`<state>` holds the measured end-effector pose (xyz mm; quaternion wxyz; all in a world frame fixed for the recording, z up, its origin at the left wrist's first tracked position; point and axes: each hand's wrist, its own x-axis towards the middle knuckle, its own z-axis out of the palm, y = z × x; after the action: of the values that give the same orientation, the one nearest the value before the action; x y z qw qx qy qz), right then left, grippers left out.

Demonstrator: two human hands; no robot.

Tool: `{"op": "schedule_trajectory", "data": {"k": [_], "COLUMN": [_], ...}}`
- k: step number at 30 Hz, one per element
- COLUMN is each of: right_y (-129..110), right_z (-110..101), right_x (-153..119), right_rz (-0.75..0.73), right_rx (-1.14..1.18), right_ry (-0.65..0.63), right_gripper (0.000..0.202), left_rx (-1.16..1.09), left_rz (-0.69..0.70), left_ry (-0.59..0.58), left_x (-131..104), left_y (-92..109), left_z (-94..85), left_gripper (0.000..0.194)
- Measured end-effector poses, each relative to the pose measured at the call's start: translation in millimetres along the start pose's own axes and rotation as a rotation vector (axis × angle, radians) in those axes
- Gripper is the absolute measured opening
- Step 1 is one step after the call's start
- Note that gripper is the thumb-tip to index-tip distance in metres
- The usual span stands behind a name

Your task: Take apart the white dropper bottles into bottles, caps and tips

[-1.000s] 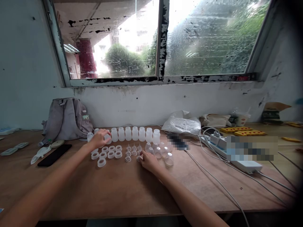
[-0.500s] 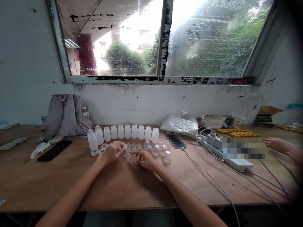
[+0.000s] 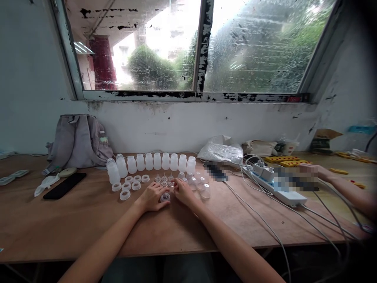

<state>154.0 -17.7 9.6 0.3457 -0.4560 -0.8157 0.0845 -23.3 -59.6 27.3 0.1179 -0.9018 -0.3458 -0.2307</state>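
Observation:
My left hand [image 3: 154, 195] curls low over the table, its thumb and fingers round a translucent bottle collar ring [image 3: 165, 197]. Just to the right, my right hand [image 3: 183, 192] has its fingertips closed at a clear bottle nipple [image 3: 171, 183]; some of its fingers are hidden. More clear nipples [image 3: 157, 179] stand in short rows beyond both hands. Several loose collar rings [image 3: 125, 195] lie to the left. Clear domed caps [image 3: 205, 192] are grouped to the right. Behind everything, frosted baby bottles [image 3: 149, 161] stand in a curved row; the two leftmost have tops on.
At left are a phone [image 3: 65, 186], a white wrapper [image 3: 47, 184] and a backpack [image 3: 81, 139]. A plastic bag [image 3: 220, 150], power strip [image 3: 290, 198] and trailing cables lie to the right. Another person's hand [image 3: 312, 171] reaches in near yellow trays [image 3: 296, 162].
My left hand has moved down and right from beyond the collar rings to the near ring, uncovering more loose rings. My right hand has shifted slightly, its fingers now at the nipples.

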Motion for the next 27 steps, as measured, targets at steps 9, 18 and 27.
{"op": "schedule_trajectory", "data": {"k": [9, 18, 27], "right_y": [-2.7, -22.7, -12.8], "right_z": [-0.5, -18.6, -9.8], "right_x": [-1.0, -5.3, 1.9], "right_rz": [-0.038, -0.177, -0.029], "right_rx": [0.029, 0.195, 0.193], "right_ry": [0.014, 0.238, 0.359], "right_gripper": [0.034, 0.022, 0.011], "left_rx": [-0.135, -0.98, -1.158], "left_rz": [-0.166, -0.676, -0.763], "left_ry": [0.111, 0.472, 0.503], "left_x": [-4.0, 43.3, 44.1], "left_y": [-3.1, 1.5, 24.4], "left_z": [7.4, 22.1, 31.4], "left_gripper": [0.021, 0.024, 0.033]}}
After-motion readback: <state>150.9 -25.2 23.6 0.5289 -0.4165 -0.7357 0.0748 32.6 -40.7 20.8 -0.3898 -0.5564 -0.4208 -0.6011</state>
